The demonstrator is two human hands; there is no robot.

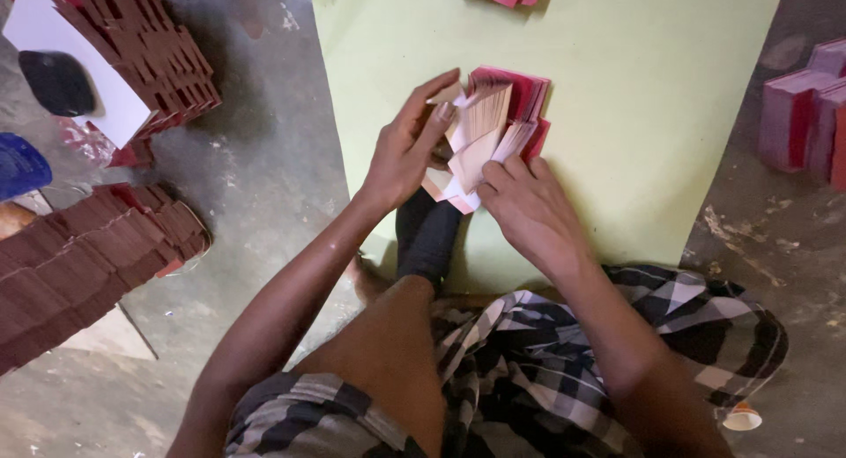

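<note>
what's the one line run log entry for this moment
left hand: fanning card stack | right hand: gripping stack's lower edge | surface: green sheet on floor

At frame centre my left hand (407, 145) and right hand (529, 207) fan a stack of pink-edged paper cards (493, 127) over the pale green sheet (643, 114).

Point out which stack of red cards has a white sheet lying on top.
The dark red stack at the top left: a white sheet lies across it. The long row below it and the fanned stack in the hands carry none.
</note>
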